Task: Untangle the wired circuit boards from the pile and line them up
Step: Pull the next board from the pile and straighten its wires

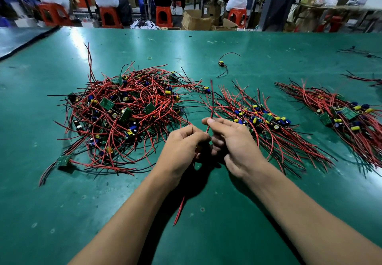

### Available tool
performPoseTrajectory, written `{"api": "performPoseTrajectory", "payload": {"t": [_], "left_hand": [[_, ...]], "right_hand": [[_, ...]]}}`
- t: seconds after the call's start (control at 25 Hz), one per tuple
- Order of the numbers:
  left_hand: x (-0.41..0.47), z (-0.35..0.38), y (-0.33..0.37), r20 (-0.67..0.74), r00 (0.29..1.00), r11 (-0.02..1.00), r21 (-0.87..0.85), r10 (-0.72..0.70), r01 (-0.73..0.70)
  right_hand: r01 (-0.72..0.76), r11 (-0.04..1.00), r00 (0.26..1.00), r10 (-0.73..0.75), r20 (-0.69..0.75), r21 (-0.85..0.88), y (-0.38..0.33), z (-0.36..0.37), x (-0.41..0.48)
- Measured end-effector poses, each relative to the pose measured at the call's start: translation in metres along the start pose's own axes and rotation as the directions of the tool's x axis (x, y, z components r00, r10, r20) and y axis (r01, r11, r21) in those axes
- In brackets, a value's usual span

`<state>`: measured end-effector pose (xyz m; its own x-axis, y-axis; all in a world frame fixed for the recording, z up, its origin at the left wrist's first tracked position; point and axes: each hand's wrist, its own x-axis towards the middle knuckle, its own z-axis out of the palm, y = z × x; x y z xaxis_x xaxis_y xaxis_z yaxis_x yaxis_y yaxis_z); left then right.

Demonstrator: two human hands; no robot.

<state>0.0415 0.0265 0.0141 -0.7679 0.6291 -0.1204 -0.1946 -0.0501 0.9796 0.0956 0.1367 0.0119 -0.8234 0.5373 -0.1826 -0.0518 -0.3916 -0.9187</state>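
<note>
**One unit in hand; leads to be straightened before laying down**

My hands met over the table (62,213), fingers curled. My right hand (233,140) pinched a red-and-black lead (211,99) between thumb and forefinger. The lead rose beyond my fingertips, and a second length hung below my left hand (182,149), toward me. The left hand was closed round the same unit. Its board sat hidden between my palms, so its facing could not be confirmed.

The tangled pile (124,111) lay just left of my left hand. The nearer row (266,124) lay just right of my right hand, and a further row (347,118) lay well beyond that.

Judgement: the left hand should hold the board end firm while the lead is drawn straight through the right pinch, gently, sparing the solder joints. The unit should then go at the nearer row's left edge, board level with its neighbours and leads parallel.

Risk: a loose tail snagging the pile.
</note>
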Motion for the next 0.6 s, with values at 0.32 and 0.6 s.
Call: {"api": "performPoseTrajectory", "payload": {"t": [0.32, 0.6], "left_hand": [[-0.009, 0.003, 0.009, 0.015, 0.998, 0.987, -0.144, -0.069, 0.07], [-0.008, 0.0, 0.008, -0.059, 0.998, 0.994, -0.108, -0.038, 0.031]], "right_hand": [[-0.108, 0.891, 0.993, 0.116, 0.009, 0.441, -0.024, -0.01, 0.006], [-0.11, 0.83, 0.993, 0.11, 0.033, 0.546, -0.038, -0.021, 0.008]]}}
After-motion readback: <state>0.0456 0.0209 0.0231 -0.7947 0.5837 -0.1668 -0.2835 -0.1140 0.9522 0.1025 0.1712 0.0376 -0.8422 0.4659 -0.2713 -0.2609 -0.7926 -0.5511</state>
